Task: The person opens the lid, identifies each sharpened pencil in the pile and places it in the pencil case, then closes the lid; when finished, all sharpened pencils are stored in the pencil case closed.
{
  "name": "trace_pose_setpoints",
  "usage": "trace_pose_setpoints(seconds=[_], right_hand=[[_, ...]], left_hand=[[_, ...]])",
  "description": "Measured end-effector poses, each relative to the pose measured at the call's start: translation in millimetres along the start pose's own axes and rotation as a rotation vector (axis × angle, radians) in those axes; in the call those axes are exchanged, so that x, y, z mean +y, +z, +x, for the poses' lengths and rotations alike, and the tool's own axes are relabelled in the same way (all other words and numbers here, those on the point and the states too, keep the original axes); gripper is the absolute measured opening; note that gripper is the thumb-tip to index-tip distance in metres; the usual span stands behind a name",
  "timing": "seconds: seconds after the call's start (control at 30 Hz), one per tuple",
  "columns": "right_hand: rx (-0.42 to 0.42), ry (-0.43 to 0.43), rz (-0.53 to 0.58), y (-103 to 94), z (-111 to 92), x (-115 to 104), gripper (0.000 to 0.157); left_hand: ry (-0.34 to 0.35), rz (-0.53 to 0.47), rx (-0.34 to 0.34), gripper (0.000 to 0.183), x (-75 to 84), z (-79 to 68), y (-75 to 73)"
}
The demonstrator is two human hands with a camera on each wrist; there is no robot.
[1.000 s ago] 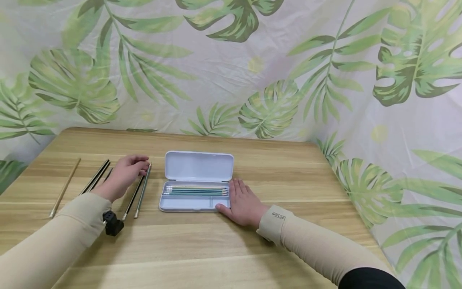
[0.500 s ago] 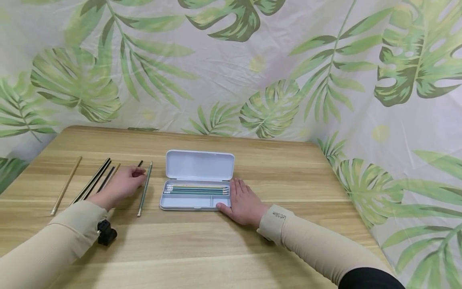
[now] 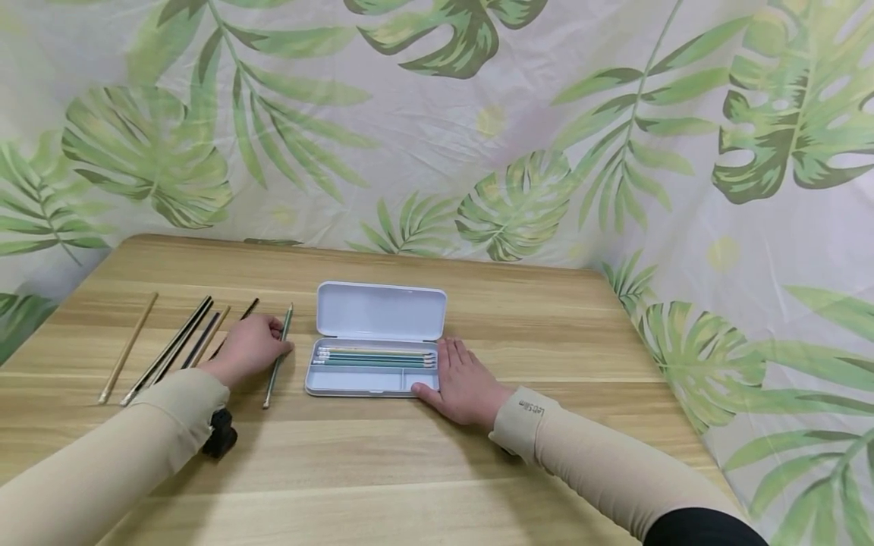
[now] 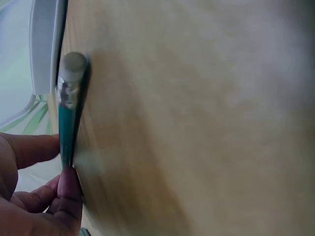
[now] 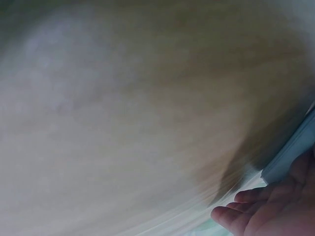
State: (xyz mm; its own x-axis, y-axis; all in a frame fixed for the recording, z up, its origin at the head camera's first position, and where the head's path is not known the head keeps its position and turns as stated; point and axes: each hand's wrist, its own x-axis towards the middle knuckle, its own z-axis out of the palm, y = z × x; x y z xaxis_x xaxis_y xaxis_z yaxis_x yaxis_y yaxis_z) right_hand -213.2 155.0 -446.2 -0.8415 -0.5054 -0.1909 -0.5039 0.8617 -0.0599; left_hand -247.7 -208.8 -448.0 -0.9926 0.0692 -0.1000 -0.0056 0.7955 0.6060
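Note:
In the head view my left hand [image 3: 249, 345] is at the green pencil [image 3: 273, 381] left of the case, thumb and fingers on either side of its shaft. The left wrist view shows the pinch closely, with the pencil's eraser end [image 4: 74, 66] pointing out past the fingers. My right hand [image 3: 467, 385] lies with straight fingers along the right end of the pale pencil case [image 3: 334, 393], thumb at its front corner. The case's lid [image 3: 382, 311] stands raised. Several pencils [image 3: 375, 359] lie in its back compartment; the front compartments hold none.
Left of the left hand lie a tan pencil [image 3: 128, 347], several dark pencils [image 3: 179, 337] and another tan pencil [image 3: 217, 327]. A black pencil [image 3: 250, 307] is partly hidden behind that hand. The wooden table [image 3: 382, 470] meets a leaf-print cloth [image 3: 423, 136] at the back.
My left hand has shifted the black pencil leftward, let it go, then moved right to pinch the green pencil. The right hand stays at the case.

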Motion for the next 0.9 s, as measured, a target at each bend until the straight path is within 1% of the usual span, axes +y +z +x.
trace_pose_setpoints(seconds=[0.1, 0.17, 0.23, 0.3, 0.43, 0.5, 0.57, 0.67, 0.77, 0.9], right_hand=[[-0.006, 0.002, 0.001, 0.8, 0.9, 0.9, 0.093], [-0.011, 0.005, -0.001, 2.0, 1.5, 1.6, 0.093], [-0.023, 0.007, -0.003, 3.2, 2.1, 2.2, 0.094], [-0.028, 0.007, -0.002, 3.3, 2.2, 2.4, 0.095], [-0.026, 0.007, 0.000, 1.5, 1.4, 2.7, 0.095], [-0.019, 0.003, -0.006, 1.0, 1.3, 2.7, 0.094], [-0.017, 0.002, -0.008, 0.8, 1.3, 2.8, 0.094], [-0.016, -0.003, -0.012, 2.3, 1.7, 3.1, 0.094], [-0.005, -0.008, -0.010, 3.4, 2.3, 3.0, 0.093], [0.007, -0.005, 0.002, 1.3, 0.8, 0.5, 0.094]], left_hand=[[0.016, 0.035, 0.002, 0.033, 0.7, 3.2, -1.6], [0.023, 0.041, -0.009, 0.029, 1.3, 4.3, -3.8], [0.022, 0.035, -0.031, 0.030, 1.7, 4.5, -7.0], [0.013, 0.009, -0.058, 0.033, 2.4, 4.7, -10.9], [-0.006, -0.100, -0.113, 0.040, 6.4, 4.0, -20.3], [-0.017, -0.174, -0.129, 0.043, 9.0, 4.1, -25.0], [-0.008, -0.249, -0.139, 0.043, 12.4, 4.9, -30.0], [0.017, -0.374, -0.139, 0.044, 18.5, 7.4, -38.4], [0.072, -0.479, -0.139, 0.046, 25.9, 10.6, -47.5], [0.144, -0.573, -0.150, 0.047, 39.1, 13.5, -53.9]])
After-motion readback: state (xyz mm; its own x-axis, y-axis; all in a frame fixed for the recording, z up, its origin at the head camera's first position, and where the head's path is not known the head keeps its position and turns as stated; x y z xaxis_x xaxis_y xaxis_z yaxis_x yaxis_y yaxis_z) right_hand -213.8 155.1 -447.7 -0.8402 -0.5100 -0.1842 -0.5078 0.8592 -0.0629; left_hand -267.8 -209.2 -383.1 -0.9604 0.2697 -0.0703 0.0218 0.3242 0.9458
